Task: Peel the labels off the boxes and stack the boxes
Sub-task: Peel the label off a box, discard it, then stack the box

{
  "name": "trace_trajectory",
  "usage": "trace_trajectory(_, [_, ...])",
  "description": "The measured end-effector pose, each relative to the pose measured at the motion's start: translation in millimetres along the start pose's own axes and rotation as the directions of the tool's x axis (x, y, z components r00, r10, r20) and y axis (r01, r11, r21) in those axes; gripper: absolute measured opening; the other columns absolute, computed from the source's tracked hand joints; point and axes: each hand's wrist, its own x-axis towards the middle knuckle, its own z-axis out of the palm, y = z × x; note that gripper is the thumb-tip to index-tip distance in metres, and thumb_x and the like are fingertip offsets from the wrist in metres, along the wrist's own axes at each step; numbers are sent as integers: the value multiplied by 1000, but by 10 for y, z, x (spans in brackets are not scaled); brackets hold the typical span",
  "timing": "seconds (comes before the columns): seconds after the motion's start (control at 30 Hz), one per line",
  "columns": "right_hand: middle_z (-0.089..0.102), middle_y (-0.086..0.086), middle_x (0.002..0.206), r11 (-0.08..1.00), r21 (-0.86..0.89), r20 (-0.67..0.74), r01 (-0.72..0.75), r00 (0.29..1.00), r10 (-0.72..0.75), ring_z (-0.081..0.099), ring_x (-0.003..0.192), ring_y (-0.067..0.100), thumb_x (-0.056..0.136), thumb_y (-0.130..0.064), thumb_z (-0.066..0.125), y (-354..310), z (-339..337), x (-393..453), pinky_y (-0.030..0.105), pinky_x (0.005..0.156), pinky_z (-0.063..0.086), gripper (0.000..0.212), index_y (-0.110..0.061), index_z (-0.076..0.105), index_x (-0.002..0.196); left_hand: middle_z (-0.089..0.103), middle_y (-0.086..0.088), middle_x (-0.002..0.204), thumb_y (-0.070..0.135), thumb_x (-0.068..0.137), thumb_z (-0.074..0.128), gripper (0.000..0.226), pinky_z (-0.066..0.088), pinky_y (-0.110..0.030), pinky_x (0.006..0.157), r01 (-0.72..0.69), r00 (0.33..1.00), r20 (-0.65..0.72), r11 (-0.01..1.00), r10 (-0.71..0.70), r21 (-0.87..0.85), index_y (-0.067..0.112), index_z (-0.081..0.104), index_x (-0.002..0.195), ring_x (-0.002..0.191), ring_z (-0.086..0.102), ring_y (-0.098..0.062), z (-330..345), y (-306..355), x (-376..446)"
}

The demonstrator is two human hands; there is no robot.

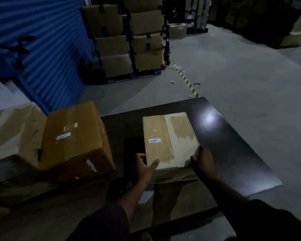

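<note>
Gripping box near corners | left hand, right hand fingers curled round edges

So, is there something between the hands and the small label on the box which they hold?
Nothing visible. The label lies bare on top of the box, beyond the left hand; the right hand grips the near right corner.
</note>
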Motion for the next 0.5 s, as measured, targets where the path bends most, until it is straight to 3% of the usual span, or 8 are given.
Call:
trace_trajectory(0.07, [57,10,124,958,-256,-134,131,976,-170,52,117,30,82,-26,65,-157,51,-1,45,98,43,46,-11,53,123,56,-4,112,41,74,81,55,53,-38,82,2,999,32,999,-3,44,21,44,110,98,56,-20,-5,7,145])
trace_trajectory(0.17, [52,5,132,941,-196,-48,276,956,-290,47,122,24,80,-19,70,-535,163,47,39,101,40,54,-16,51,130,60,-10,109,47,76,76,49,55,-45,84,-6,998,64,995,-1,104,18,49,105,97,60,-25,-29,20,408])
trace_trajectory(0.3, [57,3,121,963,-32,132,269,956,-262,58,106,20,86,-20,67,-809,453,191,36,88,53,35,-17,61,121,59,-11,120,44,78,76,60,51,-40,89,-27,994,110,992,13,121,9,52,121,107,58,-26,-78,119,698])
trace_trajectory(0.4, [62,7,109,980,-5,142,201,970,-198,63,96,23,85,-25,69,-836,613,254,37,84,53,26,-14,68,108,59,-13,122,44,80,75,63,50,-37,90,-8,987,158,989,-16,150,7,51,124,109,58,-28,-93,175,876])
trace_trajectory(0.5, [58,-1,103,989,4,104,146,984,-145,60,83,12,83,-26,71,-828,657,299,11,70,44,23,-18,69,104,59,-12,122,46,79,74,64,50,-36,90,15,980,192,987,-46,161,7,53,125,108,58,-27,-119,194,1033])
